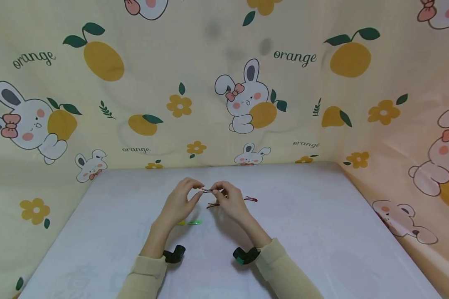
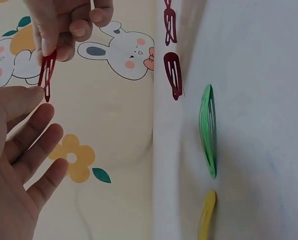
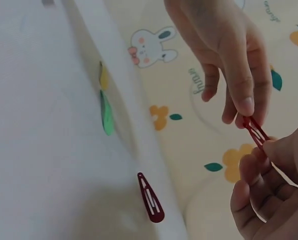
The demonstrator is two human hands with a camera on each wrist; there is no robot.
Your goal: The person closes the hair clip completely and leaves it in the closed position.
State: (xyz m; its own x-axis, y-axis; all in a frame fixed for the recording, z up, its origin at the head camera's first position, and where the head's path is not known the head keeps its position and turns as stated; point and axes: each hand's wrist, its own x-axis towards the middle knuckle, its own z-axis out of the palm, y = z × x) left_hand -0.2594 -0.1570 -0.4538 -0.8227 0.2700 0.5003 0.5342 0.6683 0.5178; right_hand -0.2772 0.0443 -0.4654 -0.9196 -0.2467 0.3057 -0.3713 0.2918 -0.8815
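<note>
A red snap hair clip (image 1: 207,191) is held up over the far part of the table between both hands. The left hand (image 1: 178,202) pinches one end with thumb and index fingertip, its other fingers spread. At the opposite end, the right hand (image 1: 230,202) grips the clip between thumb and curled index finger. In the left wrist view the strips of this clip (image 2: 47,75) stand slightly apart. One dark red clip (image 1: 212,205) lies below the right hand, and another red clip (image 1: 251,199) lies to its right. A green clip (image 1: 194,222) and a yellow clip (image 1: 181,223) lie near the left wrist.
The white table (image 1: 314,241) reaches back to a cream curtain (image 1: 194,62) printed with rabbits and oranges, which also hangs at both sides. Each wrist carries a black camera, one at the left (image 1: 175,254) and one at the right (image 1: 246,255).
</note>
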